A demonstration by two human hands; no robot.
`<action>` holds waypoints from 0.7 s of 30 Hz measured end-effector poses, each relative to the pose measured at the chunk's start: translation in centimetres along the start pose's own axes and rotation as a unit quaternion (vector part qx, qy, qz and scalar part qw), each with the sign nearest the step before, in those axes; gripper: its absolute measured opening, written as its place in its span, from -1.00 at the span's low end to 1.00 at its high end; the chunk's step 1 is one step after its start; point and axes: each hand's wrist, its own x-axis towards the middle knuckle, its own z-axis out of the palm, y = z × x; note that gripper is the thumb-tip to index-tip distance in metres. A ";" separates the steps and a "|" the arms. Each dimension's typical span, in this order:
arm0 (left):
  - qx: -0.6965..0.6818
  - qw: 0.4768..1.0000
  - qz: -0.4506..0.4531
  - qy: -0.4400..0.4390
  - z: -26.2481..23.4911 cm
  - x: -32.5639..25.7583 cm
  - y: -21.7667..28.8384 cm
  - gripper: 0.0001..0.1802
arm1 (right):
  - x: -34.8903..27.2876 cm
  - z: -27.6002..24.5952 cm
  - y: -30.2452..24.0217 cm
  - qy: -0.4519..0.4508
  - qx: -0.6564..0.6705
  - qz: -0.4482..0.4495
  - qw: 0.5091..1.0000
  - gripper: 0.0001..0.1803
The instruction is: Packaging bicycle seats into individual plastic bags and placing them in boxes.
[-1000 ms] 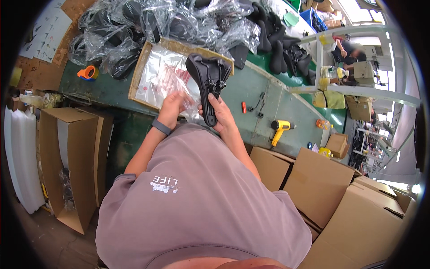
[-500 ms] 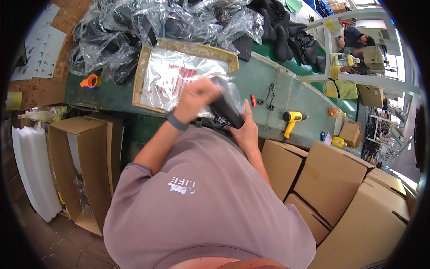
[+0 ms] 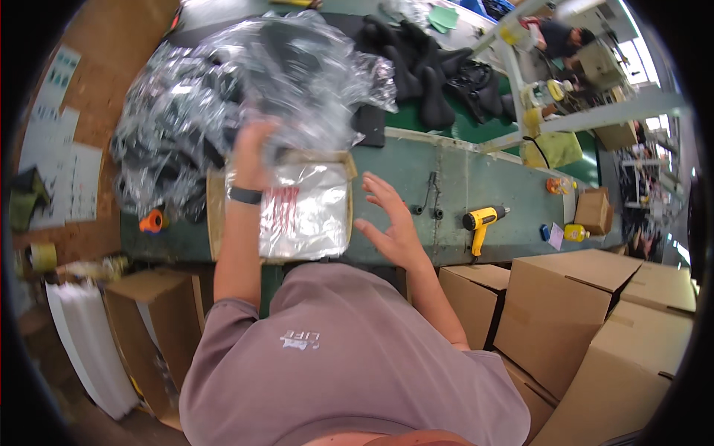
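Observation:
My left hand (image 3: 253, 152), blurred by motion, reaches to the near edge of a heap of black bicycle saddles in clear plastic bags (image 3: 171, 111). One bagged saddle (image 3: 301, 82) just beyond it is smeared too. The left fingers are too blurred to show whether they grip it. Over the bench my right hand (image 3: 390, 227) is open, fingers spread, holding nothing. Between my arms lies a shallow cardboard tray (image 3: 216, 215) with a stack of flat clear plastic bags (image 3: 312, 204) with red print, partly covered by my left forearm.
A yellow heat gun (image 3: 483, 219) and black cables (image 3: 430, 197) lie right on the green bench (image 3: 401, 156). Unwrapped black saddles (image 3: 435, 97) are piled at the back. An orange tape roll (image 3: 152, 221) sits at left. Cardboard boxes (image 3: 558, 320) stand at near right.
The black saddle in a clear bag has left the space between my hands. My left hand has moved left and away to the heap; my right hand has opened. The view has shifted.

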 end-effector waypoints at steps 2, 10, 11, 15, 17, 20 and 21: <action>-0.346 0.931 -0.100 0.063 4.0 4.6 7.5 -0.60 | 0.6 -3.0 5.4 0.017 -0.009 0.145 0.989 -0.25; 0.049 0.921 0.166 0.348 -6.3 5.8 0.9 -0.54 | 6.7 -15.7 33.9 0.045 -0.097 0.332 0.937 -0.27; 0.128 0.911 0.152 0.362 -4.2 4.0 -0.9 -0.51 | 10.1 -18.2 36.3 0.045 -0.140 0.351 0.925 -0.23; 0.466 0.818 0.221 0.254 7.7 -1.5 -7.1 -0.54 | 23.6 -25.1 50.3 0.285 -0.267 0.205 0.898 0.00; 0.586 0.788 0.166 0.097 8.5 -4.7 -9.5 -0.53 | 29.8 -25.9 52.9 0.327 -0.271 0.206 0.882 0.05; 0.605 0.770 0.168 -0.113 11.7 -5.5 -11.6 -0.41 | 33.9 -25.2 54.0 0.335 -0.215 0.343 0.851 0.03; 0.563 0.810 0.084 -0.141 12.0 -6.2 -12.1 -0.46 | 34.2 -23.2 52.3 0.291 -0.303 0.363 0.831 0.00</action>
